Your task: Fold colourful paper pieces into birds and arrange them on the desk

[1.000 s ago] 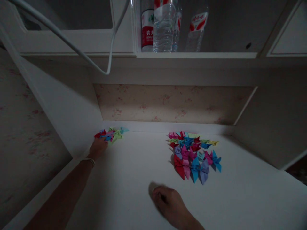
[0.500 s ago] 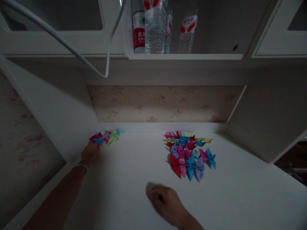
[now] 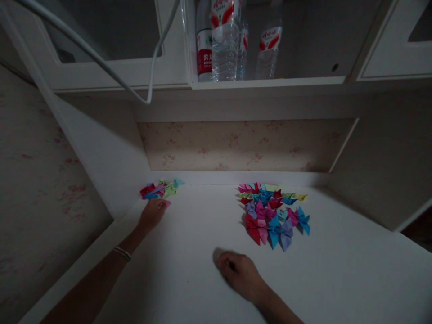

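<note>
Desk: white surface [image 3: 199, 243] below a cabinet shelf with plastic water bottles [image 3: 225, 47]
Left hand: [image 3: 153, 213] fingers closed on a pink folded-paper piece [image 3: 167, 204], just in front of the small origami pile [image 3: 158, 190]
Right hand: [image 3: 241, 273] loosely curled near the desk's front; whether it grips anything, cannot tell
Larger origami group: [image 3: 270, 216] beyond the right hand, well apart from the left

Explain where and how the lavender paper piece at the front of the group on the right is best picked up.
Probably pinch the lavender paper piece by its pointed front end, coming from the front with the right hand. That point faces the person over bare tabletop, while a blue piece crowds its left side.
</note>
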The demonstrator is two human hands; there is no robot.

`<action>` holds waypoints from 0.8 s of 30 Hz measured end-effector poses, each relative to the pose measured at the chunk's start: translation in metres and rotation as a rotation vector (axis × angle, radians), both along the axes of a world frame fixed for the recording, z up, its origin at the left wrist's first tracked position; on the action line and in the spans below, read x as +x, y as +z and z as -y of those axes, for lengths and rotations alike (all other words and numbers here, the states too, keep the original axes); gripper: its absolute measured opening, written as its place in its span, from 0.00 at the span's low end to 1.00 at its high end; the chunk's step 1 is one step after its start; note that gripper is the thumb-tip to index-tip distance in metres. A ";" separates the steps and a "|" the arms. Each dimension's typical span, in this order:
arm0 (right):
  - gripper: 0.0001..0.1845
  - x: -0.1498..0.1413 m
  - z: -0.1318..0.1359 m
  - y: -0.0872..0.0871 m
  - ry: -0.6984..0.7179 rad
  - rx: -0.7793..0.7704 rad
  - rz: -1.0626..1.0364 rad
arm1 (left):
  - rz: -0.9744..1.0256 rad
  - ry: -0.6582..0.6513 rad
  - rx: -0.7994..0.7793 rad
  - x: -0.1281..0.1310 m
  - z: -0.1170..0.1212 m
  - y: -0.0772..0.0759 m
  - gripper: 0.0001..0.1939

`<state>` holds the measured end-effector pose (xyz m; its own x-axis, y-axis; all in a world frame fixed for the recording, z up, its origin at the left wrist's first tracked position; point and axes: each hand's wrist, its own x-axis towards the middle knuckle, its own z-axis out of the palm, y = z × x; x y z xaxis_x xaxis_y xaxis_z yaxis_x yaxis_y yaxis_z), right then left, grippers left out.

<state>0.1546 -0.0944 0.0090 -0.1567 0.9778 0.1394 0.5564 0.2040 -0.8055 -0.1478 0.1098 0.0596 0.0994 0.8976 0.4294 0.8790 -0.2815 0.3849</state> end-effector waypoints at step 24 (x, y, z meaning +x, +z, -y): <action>0.14 0.006 -0.025 0.012 -0.144 -0.365 -1.284 | 0.888 -0.667 -0.640 0.136 0.135 -0.027 0.09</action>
